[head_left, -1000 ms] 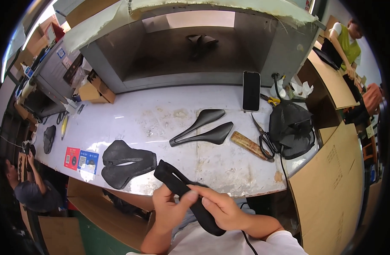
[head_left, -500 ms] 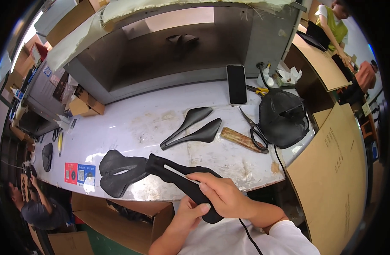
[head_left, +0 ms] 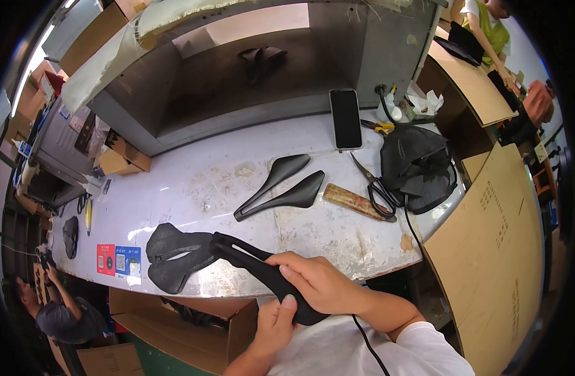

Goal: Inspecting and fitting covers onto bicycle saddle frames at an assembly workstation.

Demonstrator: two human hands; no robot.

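In the head view, both hands are clamping onto a black bicycle saddle [head_left: 260, 269] above the worktable's near edge [head_left: 337, 285]. The right hand [head_left: 328, 285] is gripping its broad part from the right, while the left hand [head_left: 276, 323] is pressing a thumb against it lower down. The slotted nose is pointing up-left, overlapping a worn dark saddle pad [head_left: 174, 274]; whether they are touching, I cannot tell. Beyond, a black two-pronged saddle shell [head_left: 304, 192] is lying near a brown strip [head_left: 355, 201], scissors [head_left: 369, 178] and a black mesh bag [head_left: 412, 164].
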